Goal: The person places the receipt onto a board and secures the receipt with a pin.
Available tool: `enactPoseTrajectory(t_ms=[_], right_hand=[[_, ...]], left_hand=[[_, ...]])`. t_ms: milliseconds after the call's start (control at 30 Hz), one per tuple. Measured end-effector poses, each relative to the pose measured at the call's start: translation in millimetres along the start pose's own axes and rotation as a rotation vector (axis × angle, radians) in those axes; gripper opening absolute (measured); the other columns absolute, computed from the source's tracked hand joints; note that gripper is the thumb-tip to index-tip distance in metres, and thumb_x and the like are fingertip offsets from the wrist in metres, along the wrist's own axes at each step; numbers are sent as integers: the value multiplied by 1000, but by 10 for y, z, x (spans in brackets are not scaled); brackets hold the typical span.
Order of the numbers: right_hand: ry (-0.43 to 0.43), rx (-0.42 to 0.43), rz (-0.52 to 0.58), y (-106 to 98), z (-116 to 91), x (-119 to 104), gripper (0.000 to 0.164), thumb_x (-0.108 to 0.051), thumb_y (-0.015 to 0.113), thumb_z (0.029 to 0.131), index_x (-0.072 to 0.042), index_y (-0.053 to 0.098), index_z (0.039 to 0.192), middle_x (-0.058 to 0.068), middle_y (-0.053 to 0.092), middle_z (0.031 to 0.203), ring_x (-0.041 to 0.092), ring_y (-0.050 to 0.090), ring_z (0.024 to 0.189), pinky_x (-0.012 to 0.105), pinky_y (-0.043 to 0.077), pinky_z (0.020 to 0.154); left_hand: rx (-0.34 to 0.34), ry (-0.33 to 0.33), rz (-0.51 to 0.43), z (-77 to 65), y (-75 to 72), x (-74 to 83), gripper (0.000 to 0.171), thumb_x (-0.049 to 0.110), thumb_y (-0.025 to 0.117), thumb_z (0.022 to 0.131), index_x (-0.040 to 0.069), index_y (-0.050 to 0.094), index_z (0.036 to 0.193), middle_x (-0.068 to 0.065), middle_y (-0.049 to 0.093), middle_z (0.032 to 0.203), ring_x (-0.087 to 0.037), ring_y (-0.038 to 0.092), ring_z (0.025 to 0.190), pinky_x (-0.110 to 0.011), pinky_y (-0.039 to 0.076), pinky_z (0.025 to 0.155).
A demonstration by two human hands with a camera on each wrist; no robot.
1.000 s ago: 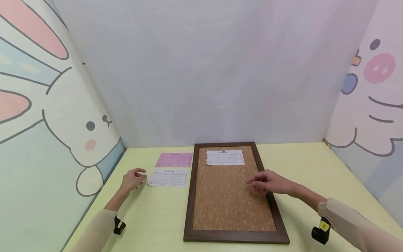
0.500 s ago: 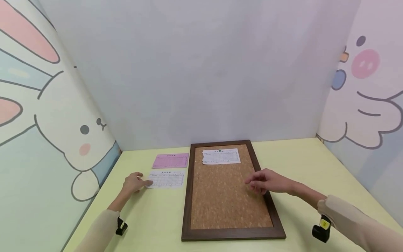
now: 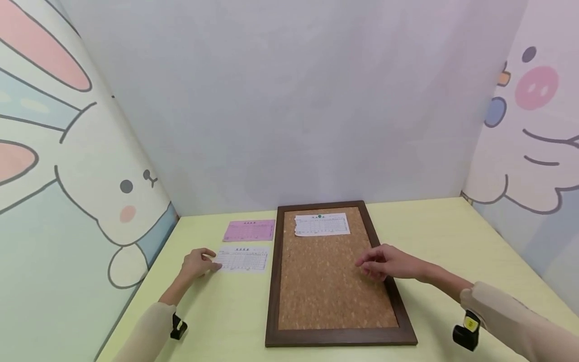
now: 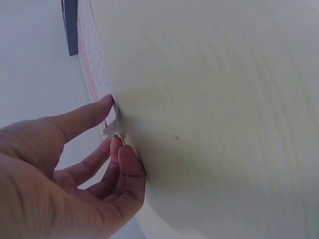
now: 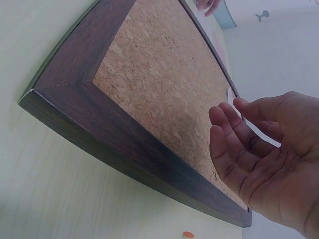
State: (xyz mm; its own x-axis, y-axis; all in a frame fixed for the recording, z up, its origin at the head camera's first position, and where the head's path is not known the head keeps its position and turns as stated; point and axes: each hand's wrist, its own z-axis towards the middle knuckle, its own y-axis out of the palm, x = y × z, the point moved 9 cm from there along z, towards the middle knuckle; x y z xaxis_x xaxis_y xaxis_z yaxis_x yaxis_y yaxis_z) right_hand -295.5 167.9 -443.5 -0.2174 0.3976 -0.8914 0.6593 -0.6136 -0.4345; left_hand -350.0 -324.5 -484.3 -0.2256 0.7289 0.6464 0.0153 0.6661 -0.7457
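Note:
In the head view my left hand [image 3: 199, 262] is at the left edge of a white printed form [image 3: 244, 259] lying on the table. The left wrist view shows my thumb and fingers pinching a bent-up corner of that form. Above it lies a pink printed form [image 3: 249, 230]. My right hand [image 3: 382, 262] hangs with loosely curled fingers over the right side of a cork board [image 3: 334, 281] in a brown wooden frame, holding nothing. A second white form [image 3: 322, 225] is fixed near the top of the cork by a green pin [image 3: 319, 216].
An orange-red disc [image 5: 188, 235], like a thumbtack head, lies on the table beside the board's frame in the right wrist view. Pale walls enclose the table [image 3: 434, 231] at the back and sides. A rabbit drawing [image 3: 104, 166] covers the left wall.
My left hand has reached right to the lower white form and taken its left edge between thumb and fingers. The form has shifted slightly. My right hand has stayed over the board.

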Motion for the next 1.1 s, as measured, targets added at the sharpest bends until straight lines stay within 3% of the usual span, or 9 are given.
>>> enactPoseTrajectory(t_ms=[400,600,767,967,1100], right_hand=[[-5,0,7,0,-19,-1,28,-8,52,106,11,64,122,22,65,95,9,60,79,24,55,65],[-4,10,5,19,-17,2,28,-10,53,106,11,64,122,22,65,94,9,61,78,25,56,65],[20,26,6,34,7,19,29,-13,55,106,8,65,122,17,66,93,10,61,79,26,56,67],[22,33,7,61,50,-13,29,-14,55,106,6,67,123,15,66,92,11,60,78,26,54,64],[31,34,1,63,73,-27,29,-15,56,106,5,67,123,15,67,93,12,60,79,26,53,64]], left_hand=[[-53,-10,-66,23,-8,-22,29,7,80,82,-9,71,105,-2,69,70,-10,59,60,-25,48,57],[-168,-35,-174,-4,49,-123,37,13,73,92,-10,65,119,-1,68,75,-10,59,64,-24,47,60],[-292,-8,-283,-51,128,-165,44,13,64,99,-14,53,132,-3,68,83,-10,61,70,-24,50,64],[-288,-30,-356,-117,153,-204,36,10,66,98,-13,55,125,-5,71,81,-12,65,70,-23,54,63],[-289,-9,-370,-152,140,-183,36,10,66,99,-13,53,124,-5,72,80,-12,65,70,-23,55,64]])
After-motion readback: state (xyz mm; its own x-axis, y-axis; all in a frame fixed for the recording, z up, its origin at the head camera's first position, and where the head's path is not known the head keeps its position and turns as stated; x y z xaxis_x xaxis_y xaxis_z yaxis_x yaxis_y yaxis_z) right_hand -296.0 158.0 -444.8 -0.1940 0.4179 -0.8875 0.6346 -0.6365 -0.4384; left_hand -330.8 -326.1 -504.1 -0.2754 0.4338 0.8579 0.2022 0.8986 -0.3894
